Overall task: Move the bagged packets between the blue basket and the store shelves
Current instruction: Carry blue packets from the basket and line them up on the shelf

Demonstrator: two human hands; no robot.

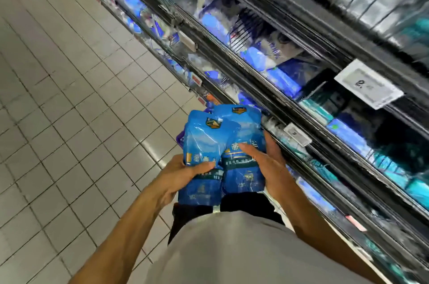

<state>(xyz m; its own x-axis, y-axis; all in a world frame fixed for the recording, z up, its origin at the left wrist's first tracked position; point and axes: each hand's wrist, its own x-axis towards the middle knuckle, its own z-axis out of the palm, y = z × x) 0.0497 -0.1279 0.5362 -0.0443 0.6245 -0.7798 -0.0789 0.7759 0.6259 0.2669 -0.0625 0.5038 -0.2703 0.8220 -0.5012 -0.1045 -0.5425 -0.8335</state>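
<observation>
The left hand (185,174) and right hand (264,163) clamp the blue packets (222,144) between them (bunched for carrying) beside the shelves (290,107).

Blue packets (222,144): glossy, crinkled plastic film. Floor tiles (69,98): smooth, semi-gloss (glare visible). Shelf edges (290,107): dark, shiny metal. Shirt (243,249): matt cloth.

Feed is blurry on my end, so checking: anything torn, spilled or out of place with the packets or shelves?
Nothing stands out. The left hand and right hand grip a bundle of blue packets that look creased but intact. No spill shows on the floor tiles. The shelves are too blurred to judge.
</observation>
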